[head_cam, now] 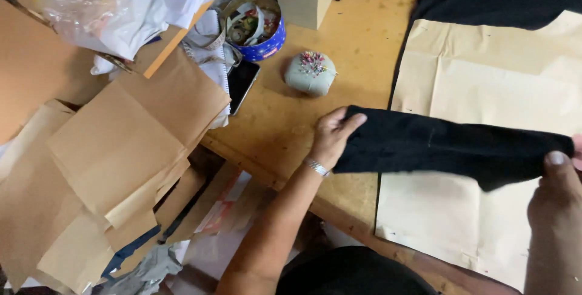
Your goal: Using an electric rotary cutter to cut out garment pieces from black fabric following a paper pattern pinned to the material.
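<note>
Over the worktop (285, 131) we've got the black fabric strip (448, 146) stretched flat between both hands, left hand (332, 137) and right hand (555, 195) fingers clamped on its ends, above the paper pattern (485, 83); pincushion (310, 72) sits at 10 o'clock.

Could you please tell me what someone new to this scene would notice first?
A strip of black fabric stretched between the left hand and the right hand, above a tan paper pattern on the wooden table. Behind it sits a grey pincushion, and brown paper pieces pile up at left.
</note>
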